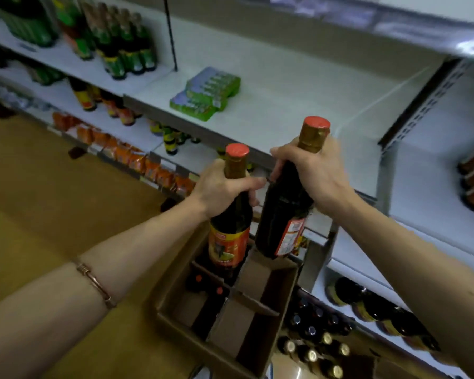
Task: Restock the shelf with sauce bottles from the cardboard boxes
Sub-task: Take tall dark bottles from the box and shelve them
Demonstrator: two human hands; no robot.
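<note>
Got my left forearm closest to the camera with a copper bangle (pixel 95 280) on it. Just past that is the open cardboard box (pixel 203 348) sitting down low in front of me, with cardboard dividers (pixel 253 300) splitting it into cells. A few red-capped bottles (pixel 207 285) are standing in the far-left cells, and the near-right cells look bare down to the cardboard.

My left hand (pixel 220 187) is wrapped tight around the neck of a dark sauce bottle (pixel 230 231), the one with the orange and yellow label facing me, red cap on top, gold foil on the neck. Its bottom end is right over the back of the box; I can't tell if it's fully out of its cell. My right hand (pixel 316 173) is clamped round the neck of a second sauce bottle (pixel 283 212), held higher and tilted a bit, its back label turned to the right. That one hangs clear above the box's far edge.

Behind my hands is the mostly bare grey shelf (pixel 298 105), with only a stack of green packets (pixel 205 93) lying on it. Left of the black upright there's a cluster of green-labelled bottles (pixel 126 47) on the same level, and lower shelves hold orange packets (pixel 137 162). Down to my right, dark bottles with gold caps (pixel 316 348) fill the bottom shelf.
</note>
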